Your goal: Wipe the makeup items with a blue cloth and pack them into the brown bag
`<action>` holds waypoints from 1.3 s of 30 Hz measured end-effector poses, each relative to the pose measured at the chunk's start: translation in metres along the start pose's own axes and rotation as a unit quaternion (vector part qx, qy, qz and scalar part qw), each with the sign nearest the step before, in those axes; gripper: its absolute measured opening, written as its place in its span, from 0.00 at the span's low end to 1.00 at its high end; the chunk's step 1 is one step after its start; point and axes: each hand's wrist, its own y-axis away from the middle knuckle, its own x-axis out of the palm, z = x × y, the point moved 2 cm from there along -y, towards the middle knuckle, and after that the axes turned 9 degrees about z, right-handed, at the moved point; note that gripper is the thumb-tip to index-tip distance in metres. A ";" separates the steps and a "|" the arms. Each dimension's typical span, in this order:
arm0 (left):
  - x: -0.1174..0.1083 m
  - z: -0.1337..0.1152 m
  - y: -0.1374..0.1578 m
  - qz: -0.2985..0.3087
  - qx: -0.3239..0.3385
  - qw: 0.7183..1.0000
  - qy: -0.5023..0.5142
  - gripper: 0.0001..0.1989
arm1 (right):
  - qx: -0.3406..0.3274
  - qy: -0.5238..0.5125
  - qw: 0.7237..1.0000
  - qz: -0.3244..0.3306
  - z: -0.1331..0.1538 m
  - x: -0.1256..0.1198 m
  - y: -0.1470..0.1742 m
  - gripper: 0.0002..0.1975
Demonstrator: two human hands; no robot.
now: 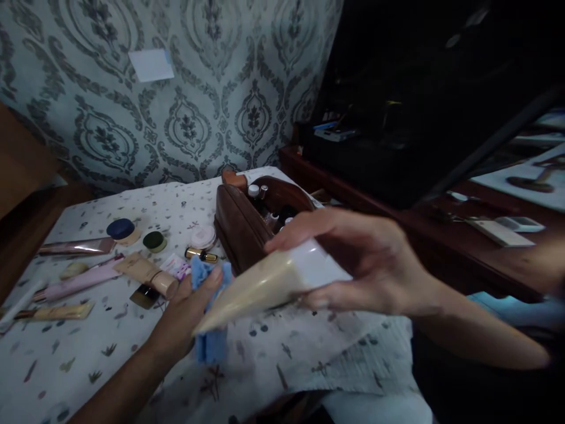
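Note:
My right hand [371, 259] is closed around the white-capped end of a cream-coloured squeeze tube [260, 285], which points down to the left. Behind the tube, my left hand [189, 306] grips a folded blue cloth [212, 347]; the tube hides part of both. The cloth lies close to the tube, but I cannot tell whether they touch. Just beyond the tube, a brown toiletry bag [241, 227] stands unzipped with several small bottles [273, 221] inside.
On the patterned tablecloth [132, 377] at left lie a beige tube [143, 274], a pink tube [82, 281], a blue-lidded jar [122, 230], a green-lidded jar [154, 241] and a gold lipstick-like tube [201, 255]. A dark wooden desk [397, 235] with a large black screen [419, 94] stands at right.

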 end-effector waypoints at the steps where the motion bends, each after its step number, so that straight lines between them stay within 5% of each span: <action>1: 0.008 -0.006 -0.003 0.017 0.034 0.998 -0.049 0.22 | 0.030 0.029 0.998 -0.051 0.004 -0.011 0.005 0.15; 4: 0.024 -0.027 -0.007 0.028 0.242 0.935 -0.258 0.13 | 0.104 0.127 0.968 -0.187 0.014 -0.038 0.020 0.11; 7: 0.039 -0.040 -0.005 -0.023 0.461 0.759 -0.460 0.11 | 0.157 0.220 0.935 -0.231 0.021 -0.051 0.028 0.12; 9: 0.052 -0.041 -0.006 -0.037 0.521 0.649 -0.554 0.14 | 0.163 0.255 0.928 -0.216 0.022 -0.053 0.029 0.12; 12: 0.070 -0.036 -0.014 -0.027 0.520 0.565 -0.640 0.17 | 0.179 0.291 0.928 -0.150 0.021 -0.052 0.026 0.05; 15: 0.082 -0.029 -0.018 -0.032 0.497 0.546 -0.674 0.17 | 0.209 0.326 0.920 -0.067 0.016 -0.052 0.022 0.06; 18: 0.083 -0.024 -0.018 -0.002 0.480 0.562 -0.673 0.17 | 0.225 0.362 0.904 -0.008 0.009 -0.055 0.021 0.08; 24: 0.077 -0.017 -0.016 0.047 0.479 0.551 -0.682 0.18 | 0.268 0.397 0.877 0.015 -0.002 -0.055 0.014 0.16; 31: 0.074 -0.013 -0.018 0.057 0.486 0.533 -0.691 0.17 | 0.256 0.419 0.869 0.060 -0.006 -0.038 -0.004 0.10; 39: 0.072 -0.015 -0.017 0.057 0.493 0.520 -0.696 0.18 | 0.312 0.443 0.821 0.182 -0.024 -0.038 -0.010 0.04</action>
